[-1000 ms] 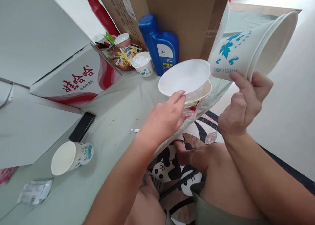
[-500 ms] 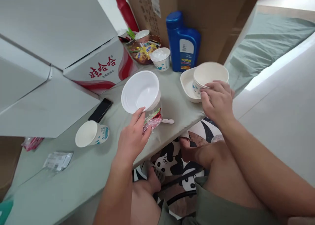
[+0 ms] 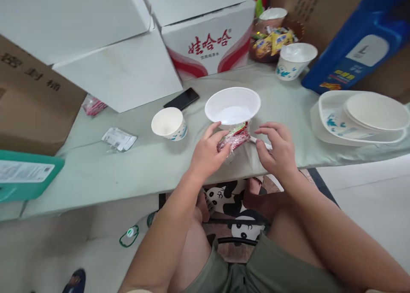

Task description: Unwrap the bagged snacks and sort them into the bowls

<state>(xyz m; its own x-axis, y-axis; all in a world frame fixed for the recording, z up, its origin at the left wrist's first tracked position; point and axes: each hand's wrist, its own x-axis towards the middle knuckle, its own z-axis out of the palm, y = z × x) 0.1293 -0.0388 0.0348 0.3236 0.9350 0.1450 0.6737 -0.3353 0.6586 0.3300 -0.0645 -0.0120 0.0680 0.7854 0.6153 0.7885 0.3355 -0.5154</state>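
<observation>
My left hand [image 3: 209,151] has its thumb and fingers around the left end of a small red and green packet in clear crinkled plastic [image 3: 236,136]; its contents cannot be made out. Just behind the packet stands a white plastic bowl [image 3: 232,107], the index fingertip close to its rim. My right hand [image 3: 278,150] hovers to the right with fingers apart and nothing in them. Between the hands lies a white handle [image 3: 256,141], partly hidden by the packet and the right fingers. A paper bowl with blue print [image 3: 169,124] stands to the left.
A black phone [image 3: 182,99] lies by white cartons [image 3: 208,47]. Stacked paper bowls [image 3: 374,111] lie tilted in a white tray [image 3: 320,124] at right. Behind are a blue jug [image 3: 355,49], another paper bowl [image 3: 293,62] and a snack basket [image 3: 270,43]. A silvery packet [image 3: 119,138] lies left.
My right hand has let go of the stacked paper bowls and come left beside the packet. My left hand has shifted from the bowl's rim to the packet. The view has turned left.
</observation>
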